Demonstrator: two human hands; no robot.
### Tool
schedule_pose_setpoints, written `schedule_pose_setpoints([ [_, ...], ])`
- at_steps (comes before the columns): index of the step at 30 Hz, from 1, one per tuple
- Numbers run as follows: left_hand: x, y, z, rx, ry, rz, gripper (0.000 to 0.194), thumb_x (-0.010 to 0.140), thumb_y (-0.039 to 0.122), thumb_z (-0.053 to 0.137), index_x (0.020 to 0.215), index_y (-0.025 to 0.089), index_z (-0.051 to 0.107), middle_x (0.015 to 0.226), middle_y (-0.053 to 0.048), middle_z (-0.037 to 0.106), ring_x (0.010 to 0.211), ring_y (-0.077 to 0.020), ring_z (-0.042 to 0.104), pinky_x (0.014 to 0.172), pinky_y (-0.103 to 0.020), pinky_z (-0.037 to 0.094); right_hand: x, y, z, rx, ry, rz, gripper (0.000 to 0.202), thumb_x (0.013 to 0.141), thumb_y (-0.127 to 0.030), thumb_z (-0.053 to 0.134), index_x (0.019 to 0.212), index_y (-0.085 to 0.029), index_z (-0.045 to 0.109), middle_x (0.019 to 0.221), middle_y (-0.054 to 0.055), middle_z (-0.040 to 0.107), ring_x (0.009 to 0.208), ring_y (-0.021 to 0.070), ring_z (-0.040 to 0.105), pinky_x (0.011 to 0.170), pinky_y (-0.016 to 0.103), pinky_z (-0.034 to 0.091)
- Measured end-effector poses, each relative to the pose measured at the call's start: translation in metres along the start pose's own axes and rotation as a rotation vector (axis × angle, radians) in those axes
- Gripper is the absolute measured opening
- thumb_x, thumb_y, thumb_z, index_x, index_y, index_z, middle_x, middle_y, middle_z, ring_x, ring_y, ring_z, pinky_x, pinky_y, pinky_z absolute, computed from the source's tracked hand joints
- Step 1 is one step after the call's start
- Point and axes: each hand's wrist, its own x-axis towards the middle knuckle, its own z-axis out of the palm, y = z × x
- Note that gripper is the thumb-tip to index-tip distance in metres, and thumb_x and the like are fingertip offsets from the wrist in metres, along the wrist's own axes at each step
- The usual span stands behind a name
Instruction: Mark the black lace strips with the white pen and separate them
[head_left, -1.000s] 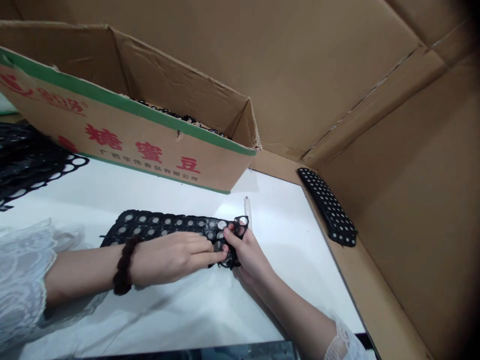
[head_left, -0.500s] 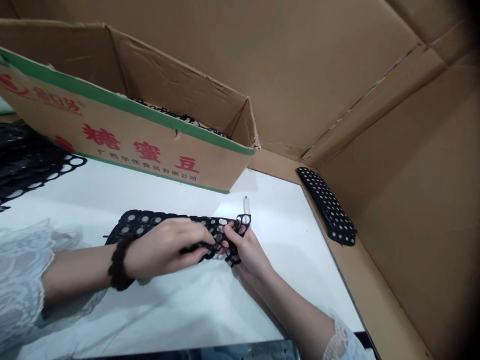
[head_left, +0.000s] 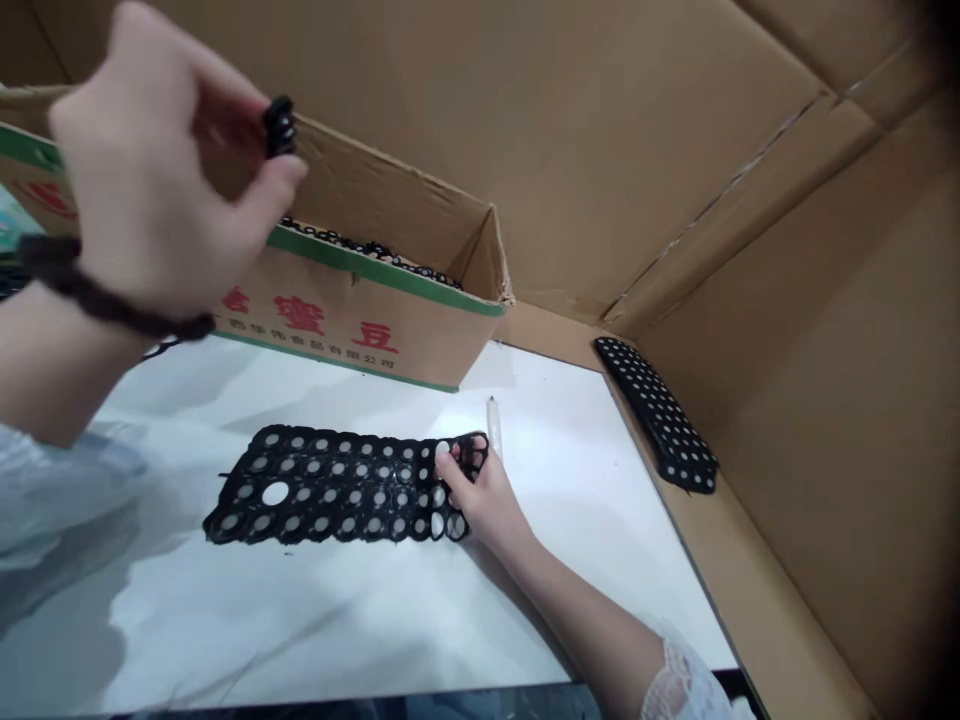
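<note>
My left hand (head_left: 157, 180) is raised over the front of the cardboard box (head_left: 420, 340), pinching a small stack of black rings (head_left: 280, 127) between thumb and fingers. On the white table lies a black perforated sheet (head_left: 337, 485) with rows of round holes, several rows across. My right hand (head_left: 484, 490) grips the sheet's right end, thumb on top, with some black rings showing around the fingers. One hole near the left looks brighter white than the others.
Black ring pieces (head_left: 375, 250) lie inside the box. A white pen-like stick (head_left: 493, 425) rests beyond my right hand. Another black dotted bundle (head_left: 656, 415) lies at the right by a cardboard wall (head_left: 825, 330).
My left hand has lifted off the sheet and moved up and left to the box, with black rings in its fingers. The sheet is now uncovered; my right hand has barely moved.
</note>
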Motion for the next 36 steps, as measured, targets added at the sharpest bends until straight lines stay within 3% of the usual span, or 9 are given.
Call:
schedule_pose_setpoints([
  [3, 0.041, -0.013, 0.008, 0.288, -0.109, 0.111, 0.050, 0.076, 0.044, 0.051, 0.105, 0.004, 0.050, 0.081, 0.004, 0.051, 0.090, -0.0180, 0.057, 0.082, -0.035, 0.042, 0.001, 0.000, -0.002, -0.031, 0.020, -0.035, 0.020, 0.074, -0.034, 0.056, 0.076, -0.020, 0.042, 0.070, -0.002, 0.047, 0.063, 0.0110, 0.046, 0.059, 0.025, 0.039],
  [6, 0.048, -0.010, 0.015, 0.499, -0.254, 0.244, 0.050, 0.078, 0.047, 0.047, 0.102, 0.004, 0.056, 0.090, -0.002, 0.053, 0.102, -0.0315, 0.051, 0.084, -0.049, 0.037, 0.002, 0.001, -0.004, -0.034, 0.020, -0.039, 0.020, 0.072, -0.032, 0.058, 0.073, -0.020, 0.042, 0.070, -0.002, 0.050, 0.064, 0.0115, 0.048, 0.060, 0.026, 0.039],
  [9, 0.010, 0.011, 0.019, 0.364, -0.068, 0.465, 0.035, 0.088, 0.035, 0.036, 0.100, 0.009, 0.056, 0.094, -0.005, 0.055, 0.101, -0.0244, 0.051, 0.089, -0.042, 0.035, 0.004, 0.001, -0.003, 0.052, -0.012, 0.004, 0.020, 0.070, -0.029, 0.059, 0.071, -0.019, 0.041, 0.075, 0.000, 0.055, 0.066, 0.0122, 0.051, 0.064, 0.027, 0.042],
  [13, -0.070, 0.030, 0.036, 0.084, -0.534, 0.827, 0.031, 0.087, 0.041, 0.037, 0.082, 0.018, 0.058, 0.076, -0.003, 0.059, 0.072, -0.0170, 0.053, 0.071, -0.030, 0.038, 0.005, -0.002, 0.000, 0.227, 0.013, 0.108, 0.024, 0.067, -0.028, 0.062, 0.069, -0.019, 0.040, 0.078, 0.000, 0.057, 0.066, 0.0113, 0.055, 0.066, 0.027, 0.045],
  [16, -0.113, 0.029, 0.055, -0.065, -0.832, 0.712, 0.040, 0.080, 0.055, 0.042, 0.089, 0.018, 0.052, 0.073, -0.004, 0.058, 0.068, -0.0186, 0.052, 0.066, -0.029, 0.036, 0.004, -0.004, 0.001, 0.313, 0.039, 0.148, 0.024, 0.064, -0.026, 0.066, 0.068, -0.018, 0.043, 0.076, -0.001, 0.058, 0.065, 0.0108, 0.055, 0.068, 0.027, 0.046],
  [19, -0.133, 0.027, 0.065, -0.177, -0.943, 0.423, 0.043, 0.076, 0.056, 0.047, 0.094, 0.017, 0.042, 0.073, -0.003, 0.054, 0.067, -0.0190, 0.051, 0.058, -0.026, 0.035, 0.001, -0.005, 0.002, 0.406, -0.007, 0.185, 0.025, 0.063, -0.023, 0.067, 0.068, -0.018, 0.043, 0.076, -0.001, 0.059, 0.064, 0.0104, 0.056, 0.066, 0.027, 0.046],
  [28, -0.130, 0.026, 0.062, -0.497, -1.148, 0.033, 0.023, 0.083, 0.040, 0.040, 0.094, 0.020, 0.039, 0.072, 0.002, 0.049, 0.063, -0.0126, 0.047, 0.058, -0.022, 0.036, -0.001, -0.007, 0.005, 0.459, -0.030, 0.194, 0.021, 0.067, -0.020, 0.061, 0.069, -0.019, 0.040, 0.073, -0.003, 0.056, 0.054, 0.0087, 0.055, 0.054, 0.024, 0.045],
  [32, -0.130, 0.020, 0.067, -0.570, -1.094, -0.041, 0.013, 0.086, 0.026, 0.032, 0.094, 0.020, 0.041, 0.072, 0.003, 0.051, 0.066, -0.0114, 0.048, 0.064, -0.022, 0.038, 0.000, -0.009, 0.005, 0.423, -0.012, 0.208, 0.021, 0.065, -0.018, 0.058, 0.069, -0.020, 0.038, 0.071, -0.004, 0.054, 0.050, 0.0078, 0.049, 0.047, 0.023, 0.041],
  [36, -0.136, 0.023, 0.064, -0.511, -0.980, 0.111, 0.018, 0.086, 0.026, 0.035, 0.101, 0.020, 0.043, 0.084, -0.001, 0.051, 0.073, -0.0131, 0.048, 0.068, -0.023, 0.039, 0.001, -0.009, 0.004, 0.395, -0.026, 0.146, 0.019, 0.065, -0.018, 0.058, 0.067, -0.019, 0.039, 0.073, -0.003, 0.055, 0.060, 0.0099, 0.052, 0.059, 0.026, 0.044],
])
